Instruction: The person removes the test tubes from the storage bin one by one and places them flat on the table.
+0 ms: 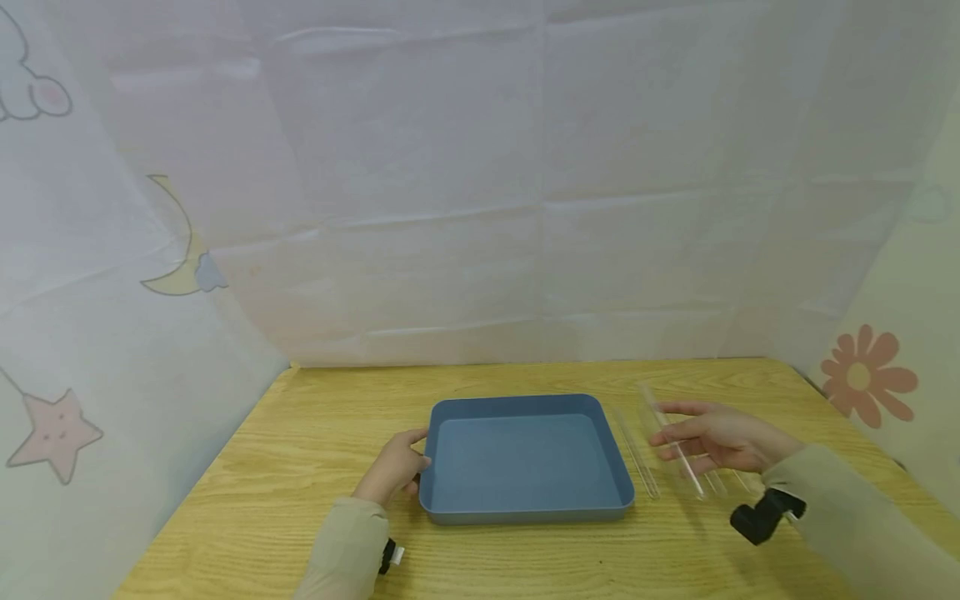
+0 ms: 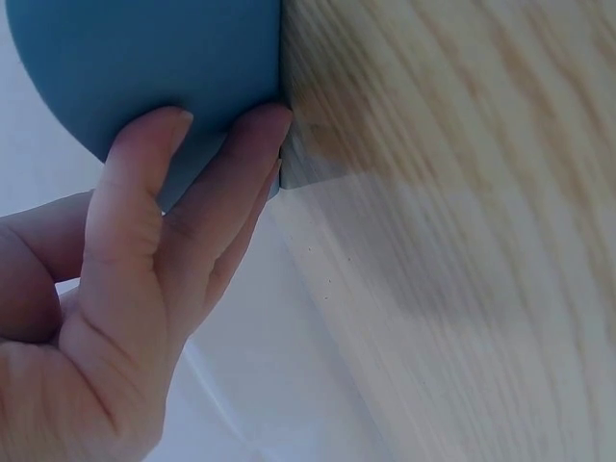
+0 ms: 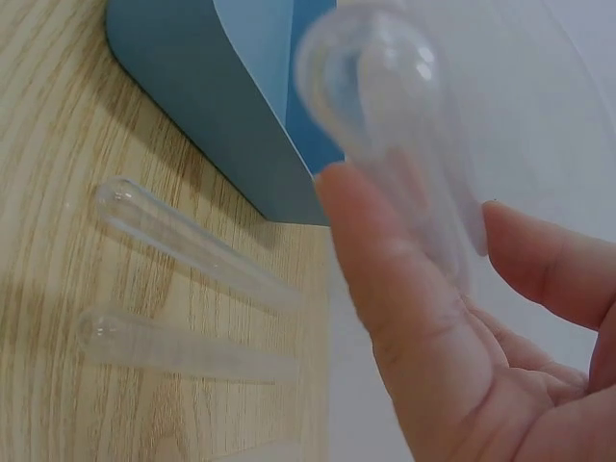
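A blue rectangular tray [image 1: 528,516] lies on the table, its inside bare. My left hand [image 1: 397,468] holds the tray's left side, with the thumb by the rim and fingertips [image 2: 260,125] against the outer wall. To the right of the tray, my right hand [image 1: 723,437] pinches a clear test tube [image 1: 692,477] between thumb and fingers, raised over the table. Its rounded end [image 3: 380,72] faces the right wrist camera, blurred. Below it, another clear test tube [image 3: 197,243] lies beside the tray, and a further test tube [image 3: 183,346] lies alongside.
The wood-grain table [image 1: 315,467] extends around the tray. More clear tubes [image 1: 742,481] lie partly hidden under the right hand. A pale printed cloth [image 1: 450,208] hangs behind the table and along both sides. Each wrist carries a black strap mount [image 1: 765,515].
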`<state>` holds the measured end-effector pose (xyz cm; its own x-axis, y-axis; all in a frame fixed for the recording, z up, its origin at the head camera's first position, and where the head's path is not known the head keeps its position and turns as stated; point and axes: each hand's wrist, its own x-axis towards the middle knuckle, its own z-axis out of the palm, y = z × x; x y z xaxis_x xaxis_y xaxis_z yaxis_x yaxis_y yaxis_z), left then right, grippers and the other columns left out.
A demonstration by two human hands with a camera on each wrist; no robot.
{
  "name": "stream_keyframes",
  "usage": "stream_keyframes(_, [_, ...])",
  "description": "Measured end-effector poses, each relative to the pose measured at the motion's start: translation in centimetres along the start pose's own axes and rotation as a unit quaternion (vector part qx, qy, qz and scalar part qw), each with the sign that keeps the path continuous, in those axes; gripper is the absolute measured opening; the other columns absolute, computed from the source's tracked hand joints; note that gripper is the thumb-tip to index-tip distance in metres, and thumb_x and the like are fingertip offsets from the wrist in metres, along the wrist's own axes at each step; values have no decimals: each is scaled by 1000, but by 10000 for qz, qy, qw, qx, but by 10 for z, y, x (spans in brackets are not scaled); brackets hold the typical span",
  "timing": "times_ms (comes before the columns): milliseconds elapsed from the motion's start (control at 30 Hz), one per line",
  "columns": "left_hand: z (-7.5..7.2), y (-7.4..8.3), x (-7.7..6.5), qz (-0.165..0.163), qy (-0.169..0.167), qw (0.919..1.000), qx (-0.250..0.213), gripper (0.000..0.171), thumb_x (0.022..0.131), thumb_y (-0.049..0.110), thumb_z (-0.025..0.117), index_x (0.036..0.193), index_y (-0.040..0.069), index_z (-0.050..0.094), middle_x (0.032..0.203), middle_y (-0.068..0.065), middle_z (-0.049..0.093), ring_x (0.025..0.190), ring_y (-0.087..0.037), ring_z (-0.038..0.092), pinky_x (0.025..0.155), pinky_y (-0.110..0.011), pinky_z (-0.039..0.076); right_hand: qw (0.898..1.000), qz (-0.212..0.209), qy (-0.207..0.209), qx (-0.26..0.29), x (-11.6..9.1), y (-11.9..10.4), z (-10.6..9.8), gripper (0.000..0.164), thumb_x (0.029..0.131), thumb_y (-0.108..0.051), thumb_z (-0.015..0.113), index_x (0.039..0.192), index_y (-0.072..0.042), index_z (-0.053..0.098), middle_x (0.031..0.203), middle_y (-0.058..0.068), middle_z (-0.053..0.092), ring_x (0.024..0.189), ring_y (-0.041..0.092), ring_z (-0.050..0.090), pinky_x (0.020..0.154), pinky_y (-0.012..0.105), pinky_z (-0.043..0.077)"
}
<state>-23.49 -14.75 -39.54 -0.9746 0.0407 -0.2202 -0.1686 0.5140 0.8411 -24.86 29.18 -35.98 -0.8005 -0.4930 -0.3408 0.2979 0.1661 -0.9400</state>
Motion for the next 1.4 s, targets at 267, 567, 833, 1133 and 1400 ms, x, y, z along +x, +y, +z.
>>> stream_keyframes(267, [1,1,0,-41,-1,10000,32,55,94,-8,53,146,-4,38,76,-12,60,40,-8,36,42,-22,38,10000,11,32,-83,-3,1,-7,84,100,-12,53,150,7,-12,110,5,68,103,24,65,75,38,56])
stream_keyframes(567, [2,1,2,-63,14,10000,44,55,94,-7,54,146,-3,39,79,-12,60,40,-8,35,43,-23,38,10000,48,77,26,-9,3,-15,83,101,-11,52,150,6,-12,108,4,69,98,21,66,71,33,56])
stream_keyframes(833, [1,2,1,49,45,10000,-48,55,93,-8,54,145,-5,39,87,-15,61,40,-8,36,43,-22,40,9998,95,186,-73,-12,3,-20,82,101,-11,51,150,4,-13,107,2,69,95,19,66,72,33,55])
stream_keyframes(1133, [0,1,1,27,-36,10000,-8,55,93,-7,53,146,-5,38,85,-14,61,39,-8,35,44,-23,41,9988,189,398,-233,-18,7,-28,78,101,-11,52,151,7,-5,107,2,68,96,22,65,75,38,55])
stream_keyframes(1400, [0,-1,2,-14,35,9999,106,55,94,-6,54,146,-4,38,84,-13,61,40,-8,35,44,-24,41,9987,137,392,-278,-22,13,-40,80,100,-13,54,150,9,-5,107,1,69,97,22,65,69,33,55])
